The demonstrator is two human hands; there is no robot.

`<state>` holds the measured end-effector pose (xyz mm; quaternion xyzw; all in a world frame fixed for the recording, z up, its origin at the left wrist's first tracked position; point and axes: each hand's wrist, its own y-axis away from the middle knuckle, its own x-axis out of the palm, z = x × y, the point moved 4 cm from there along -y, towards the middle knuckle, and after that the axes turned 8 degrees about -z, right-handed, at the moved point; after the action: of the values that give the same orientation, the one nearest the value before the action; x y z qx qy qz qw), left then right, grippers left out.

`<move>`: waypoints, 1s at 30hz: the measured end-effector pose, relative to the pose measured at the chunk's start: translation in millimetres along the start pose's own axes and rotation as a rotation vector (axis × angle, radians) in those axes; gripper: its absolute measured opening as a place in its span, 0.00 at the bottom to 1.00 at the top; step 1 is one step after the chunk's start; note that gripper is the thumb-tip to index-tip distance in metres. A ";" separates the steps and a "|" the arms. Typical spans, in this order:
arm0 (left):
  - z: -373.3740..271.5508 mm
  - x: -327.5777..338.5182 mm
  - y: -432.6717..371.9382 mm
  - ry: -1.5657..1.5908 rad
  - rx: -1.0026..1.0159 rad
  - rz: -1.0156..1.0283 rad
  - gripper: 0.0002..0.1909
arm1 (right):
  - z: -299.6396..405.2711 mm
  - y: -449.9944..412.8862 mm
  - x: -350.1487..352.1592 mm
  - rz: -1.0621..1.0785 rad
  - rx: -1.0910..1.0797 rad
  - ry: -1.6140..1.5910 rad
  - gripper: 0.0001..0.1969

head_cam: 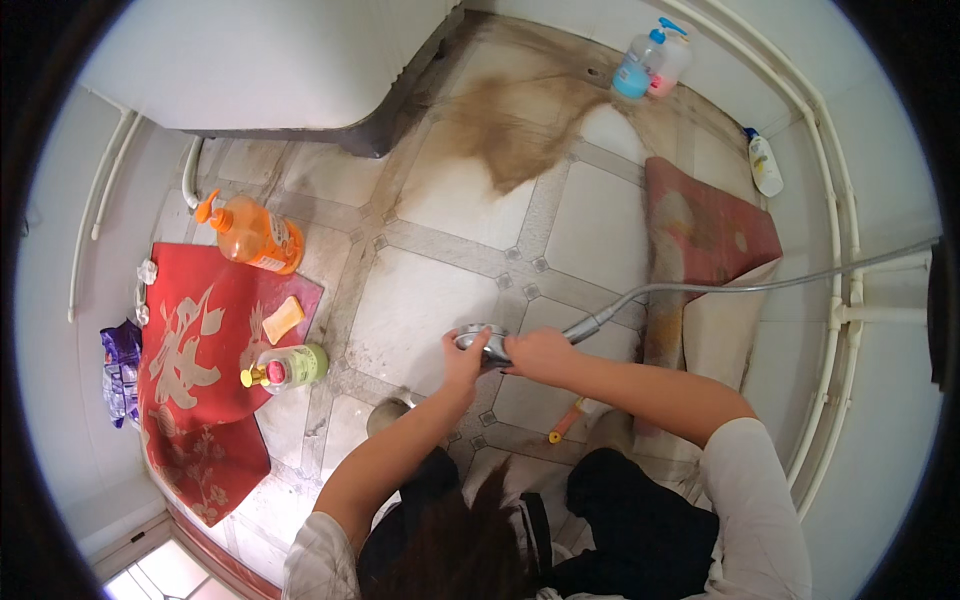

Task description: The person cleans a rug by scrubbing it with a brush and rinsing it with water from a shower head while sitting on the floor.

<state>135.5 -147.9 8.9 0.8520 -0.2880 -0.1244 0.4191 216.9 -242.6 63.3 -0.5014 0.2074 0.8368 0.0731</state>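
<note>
Both of my hands are on a chrome handheld shower head (493, 351) above the tiled floor. My left hand (466, 358) grips the round head with thumb and fingers at its rim. My right hand (540, 354) is wrapped around the handle, where a metal shower hose (697, 288) leads off to the right wall. Below my right forearm, an orange tube-like object (567, 421) with a yellow end lies on the floor near my foot. Brown dirty water or residue (517, 142) spreads over the tiles ahead.
At left, a red patterned mat (187, 337) lies beside an orange pump bottle (259, 234), a yellow sponge or soap bar (283, 320) and a green pump bottle (296, 367). A white tub-like fixture (262, 60) stands ahead. A folded red mat (712, 217), a blue pump bottle (636, 67) and wall pipes (825, 172) are at right.
</note>
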 end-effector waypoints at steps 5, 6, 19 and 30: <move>-16.3 -49.5 -4.2 0.088 0.044 -0.085 0.30 | 39.6 -42.5 16.1 -0.028 -0.149 0.071 0.19; -16.4 -60.7 -4.9 0.090 0.036 -0.151 0.29 | 48.8 -49.0 20.2 -0.028 -0.168 0.060 0.19; -3.4 -182.9 6.3 0.491 0.121 -0.461 0.33 | 164.7 -87.8 74.8 -0.223 -0.397 -0.080 0.16; -10.1 -196.2 -21.3 0.277 0.322 -0.471 0.33 | 160.8 -97.6 85.2 -0.404 -0.290 -0.029 0.17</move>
<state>-9.2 -14.4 -7.4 0.9596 -0.0389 -0.0536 0.2736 77.7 -94.2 28.6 -0.5258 -0.0204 0.8333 0.1692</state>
